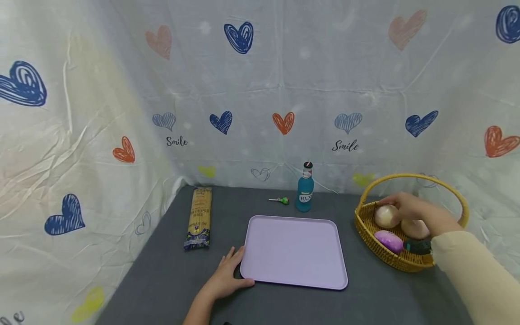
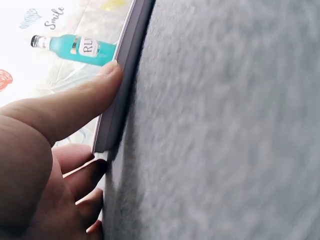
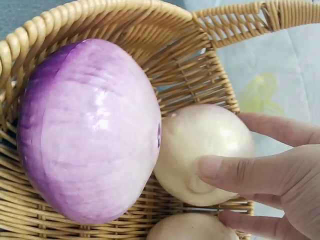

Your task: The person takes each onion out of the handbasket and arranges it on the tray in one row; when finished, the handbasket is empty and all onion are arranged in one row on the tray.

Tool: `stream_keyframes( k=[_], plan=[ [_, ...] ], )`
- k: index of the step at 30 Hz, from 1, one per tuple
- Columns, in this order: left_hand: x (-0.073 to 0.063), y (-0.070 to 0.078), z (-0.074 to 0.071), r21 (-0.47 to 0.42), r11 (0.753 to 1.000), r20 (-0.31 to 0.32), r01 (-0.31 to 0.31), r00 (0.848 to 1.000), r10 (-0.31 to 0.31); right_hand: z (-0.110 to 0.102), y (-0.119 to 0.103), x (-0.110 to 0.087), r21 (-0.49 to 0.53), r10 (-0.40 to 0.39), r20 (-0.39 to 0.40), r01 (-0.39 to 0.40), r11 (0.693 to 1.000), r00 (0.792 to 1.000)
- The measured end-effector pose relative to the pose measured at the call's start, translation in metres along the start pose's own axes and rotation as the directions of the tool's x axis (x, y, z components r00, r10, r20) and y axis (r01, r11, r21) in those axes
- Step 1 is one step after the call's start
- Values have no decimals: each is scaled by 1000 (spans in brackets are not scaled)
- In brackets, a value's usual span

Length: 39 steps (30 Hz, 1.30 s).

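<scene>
My right hand (image 1: 414, 210) reaches into a yellow wicker basket (image 1: 375, 239) and grips a cream-coloured round vegetable (image 3: 200, 130). In the right wrist view its thumb lies across the vegetable's face, with fingers behind. Beside it sits a purple-and-white onion (image 3: 95, 130); another pale round vegetable (image 1: 415, 229) and a dark green item (image 1: 418, 246) share the basket. My left hand (image 1: 225, 277) rests at the near left corner of a lilac tray (image 1: 294, 253). Its extended thumb touches the near edge, and its extended fingers lie along the left side.
A long yellow-and-blue packet (image 1: 199, 219) lies at the left of the dark table (image 1: 162, 289). Behind the tray stand a blue bottle (image 1: 305, 189) and, to its left, a green-headed lollipop (image 1: 282, 200). The basket's tall handle (image 1: 410, 176) arches over its contents. A heart-printed curtain (image 1: 260, 90) surrounds the table.
</scene>
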<state>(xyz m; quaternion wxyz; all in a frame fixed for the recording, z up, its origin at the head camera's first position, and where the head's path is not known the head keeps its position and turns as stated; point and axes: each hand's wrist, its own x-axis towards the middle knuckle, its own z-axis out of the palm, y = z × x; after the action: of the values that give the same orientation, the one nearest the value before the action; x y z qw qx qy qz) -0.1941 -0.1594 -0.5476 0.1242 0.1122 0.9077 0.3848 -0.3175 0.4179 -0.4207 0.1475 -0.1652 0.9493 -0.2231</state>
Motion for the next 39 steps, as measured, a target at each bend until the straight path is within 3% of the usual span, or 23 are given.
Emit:
stream_keyframes(
  k=[4, 10, 16, 25, 32, 39],
  plan=[
    [0, -1, -1, -4, 1000, 10, -6, 1000, 6, 2, 1, 0, -26, -28, -16, 28, 999, 999],
    [0, -3, -1, -5, 1000, 8, -1, 1000, 1, 4, -1, -1, 43, -15, 4, 15, 999, 1000],
    [0, -2, -1, 7, 1000, 3, -12, 1000, 12, 3, -5, 0, -21, -48, 26, 49, 999, 999],
    [-2, 0, -2, -4, 1000, 13, -12, 1000, 12, -4, -6, 3, -62, -56, -11, 55, 997, 998],
    [0, -3, -2, 3, 1000, 25, -17, 1000, 17, -14, -6, -1, -20, -66, -17, 65, 998, 998],
    [1, -3, -3, 5, 1000, 34, -24, 999, 24, -20, -10, -9, 31, -22, -11, 22, 999, 1000]
  ],
)
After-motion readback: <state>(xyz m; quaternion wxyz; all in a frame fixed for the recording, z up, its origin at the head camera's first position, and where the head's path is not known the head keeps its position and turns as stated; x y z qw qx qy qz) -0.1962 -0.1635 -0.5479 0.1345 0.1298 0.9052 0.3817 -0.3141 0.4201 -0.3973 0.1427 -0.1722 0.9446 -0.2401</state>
